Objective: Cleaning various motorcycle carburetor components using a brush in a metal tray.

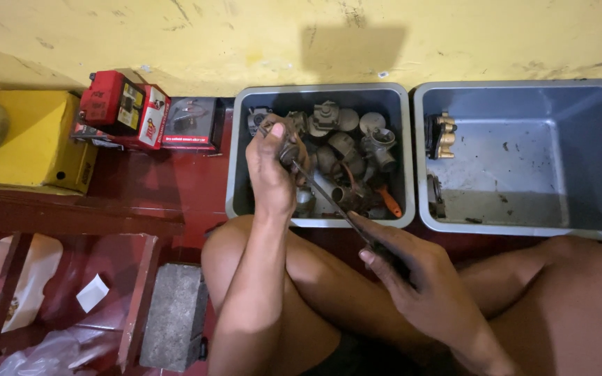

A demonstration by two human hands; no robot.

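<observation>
My left hand (271,174) is raised over the left grey bin (235,157) and grips a small dark metal engine part (286,144). My right hand (405,268) holds the handle of a long screwdriver (329,198), and the shaft runs up and left with its tip set into that part. The bin below is full of several worn metal parts (350,150), and an orange-handled tool (389,201) lies among them. My bare knees are folded in front of the bins.
A second grey bin (597,157) at the right holds a brass-coloured part (442,136) and little else. Red boxes (130,108) and a yellow box (33,139) sit at the left by the yellow wall. A grey block (172,313) lies on the red floor.
</observation>
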